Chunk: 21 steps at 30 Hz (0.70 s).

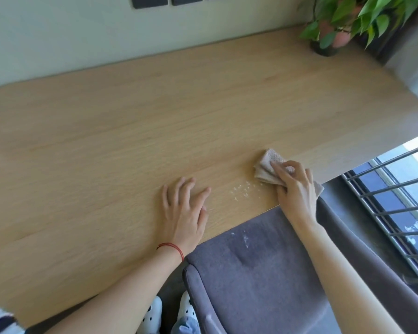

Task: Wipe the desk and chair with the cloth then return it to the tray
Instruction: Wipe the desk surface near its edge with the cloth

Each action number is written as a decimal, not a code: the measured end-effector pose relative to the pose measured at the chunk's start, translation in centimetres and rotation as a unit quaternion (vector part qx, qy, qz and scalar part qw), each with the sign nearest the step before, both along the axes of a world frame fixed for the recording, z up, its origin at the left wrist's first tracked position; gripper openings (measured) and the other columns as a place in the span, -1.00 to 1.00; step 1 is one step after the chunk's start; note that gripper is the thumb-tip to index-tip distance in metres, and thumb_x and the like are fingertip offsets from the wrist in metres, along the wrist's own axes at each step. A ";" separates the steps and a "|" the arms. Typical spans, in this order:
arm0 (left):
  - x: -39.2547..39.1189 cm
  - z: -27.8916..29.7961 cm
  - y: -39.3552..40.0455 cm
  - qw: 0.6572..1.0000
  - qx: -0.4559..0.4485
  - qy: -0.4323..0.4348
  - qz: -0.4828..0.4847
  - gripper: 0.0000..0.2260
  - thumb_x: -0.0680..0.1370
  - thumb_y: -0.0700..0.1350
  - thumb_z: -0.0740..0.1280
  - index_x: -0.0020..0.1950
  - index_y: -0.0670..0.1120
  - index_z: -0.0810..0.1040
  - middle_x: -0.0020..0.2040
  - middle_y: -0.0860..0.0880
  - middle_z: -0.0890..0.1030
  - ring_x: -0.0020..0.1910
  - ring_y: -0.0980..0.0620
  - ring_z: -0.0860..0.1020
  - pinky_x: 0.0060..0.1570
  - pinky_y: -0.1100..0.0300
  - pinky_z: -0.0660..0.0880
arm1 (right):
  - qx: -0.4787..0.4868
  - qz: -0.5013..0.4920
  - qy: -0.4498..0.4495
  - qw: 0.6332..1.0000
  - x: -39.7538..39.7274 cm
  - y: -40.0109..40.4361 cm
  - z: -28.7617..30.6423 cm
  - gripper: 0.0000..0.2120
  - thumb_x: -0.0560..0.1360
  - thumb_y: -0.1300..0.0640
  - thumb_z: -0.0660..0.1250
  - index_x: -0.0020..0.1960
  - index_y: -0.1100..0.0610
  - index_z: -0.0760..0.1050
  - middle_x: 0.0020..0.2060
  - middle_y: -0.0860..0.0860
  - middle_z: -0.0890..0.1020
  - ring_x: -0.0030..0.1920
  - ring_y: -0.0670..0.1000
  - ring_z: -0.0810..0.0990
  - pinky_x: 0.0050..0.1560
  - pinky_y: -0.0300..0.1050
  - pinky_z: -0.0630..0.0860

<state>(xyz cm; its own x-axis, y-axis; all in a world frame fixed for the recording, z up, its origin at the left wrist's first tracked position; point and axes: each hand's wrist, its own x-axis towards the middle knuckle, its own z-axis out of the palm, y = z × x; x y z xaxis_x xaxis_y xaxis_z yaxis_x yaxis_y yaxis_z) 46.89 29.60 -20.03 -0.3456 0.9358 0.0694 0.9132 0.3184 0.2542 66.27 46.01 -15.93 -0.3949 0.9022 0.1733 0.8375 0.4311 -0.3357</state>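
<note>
right hand (297,189) gripping folded beige cloth (268,168), pressing it on wooden desk (130,131) lower right | left hand (184,210) lying open, flat, center | white crumbs (241,190) sitting between hands | grey chair (263,273) showing white specks below

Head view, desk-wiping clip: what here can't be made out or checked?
- Tray: not in the head view, so its place is unknown.
- Cloth: near part covered by the right hand.
- Chair: cut off by the bottom edge; right forearm crosses it.
- Specks on the desk: too small to identify.
- Plant: cut off by the top edge.
- Left hand: flat on the desk, palm side hidden.
</note>
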 end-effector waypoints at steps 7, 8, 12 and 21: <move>0.2 0.2 0.1 1.000 0.004 0.005 0.002 -0.65 0.53 -0.03 0.10 0.29 0.12 0.43 0.34 -0.08 0.45 0.41 -0.15 0.32 0.36 -0.30 0.19 | -0.049 0.080 -0.046 0.995 -1.7 -1.2 0.4 -0.52 0.45 0.27 0.29 0.33 -0.04 0.48 0.26 0.08 0.49 0.13 0.19 0.43 0.10 0.11 0.39; 0.2 0.1 0.1 1.000 0.006 0.004 0.004 -0.65 0.53 -0.03 0.10 0.29 0.12 0.42 0.34 -0.08 0.45 0.41 -0.15 0.31 0.37 -0.30 0.18 | -0.063 0.114 -0.062 0.990 -1.5 -1.1 0.8 -0.56 0.49 0.16 0.26 0.35 -0.06 0.44 0.29 0.05 0.46 0.17 0.17 0.41 0.14 0.11 0.38; 0.1 0.0 0.0 1.000 0.016 0.002 0.004 -0.66 0.53 -0.04 0.10 0.29 0.12 0.43 0.34 -0.07 0.45 0.40 -0.14 0.32 0.37 -0.29 0.18 | -0.065 0.096 -0.151 0.982 -0.9 -1.7 1.3 -0.56 0.57 -0.12 0.01 0.45 -0.19 0.23 0.39 -0.02 0.32 0.28 0.13 0.30 0.22 0.14 0.27; 0.0 1.3 0.1 0.998 0.032 -0.034 0.041 -0.63 0.42 -0.14 0.11 0.17 -0.12 0.48 0.30 -0.13 0.47 0.31 -0.15 0.45 0.34 -0.24 0.28 | -0.068 0.016 -0.130 0.989 -8.9 -11.4 1.0 -0.49 0.48 0.11 0.26 0.42 -0.02 0.31 0.31 0.13 0.45 0.07 0.23 0.48 -0.05 0.10 0.50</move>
<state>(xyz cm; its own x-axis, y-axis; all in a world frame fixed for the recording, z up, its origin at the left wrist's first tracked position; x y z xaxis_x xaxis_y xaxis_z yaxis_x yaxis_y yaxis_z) 46.94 29.72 -18.76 -0.4270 0.8985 0.1023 0.8649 0.3727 0.3362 57.40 34.62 -14.91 -0.4383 0.8969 -0.0592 0.8902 0.4241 -0.1667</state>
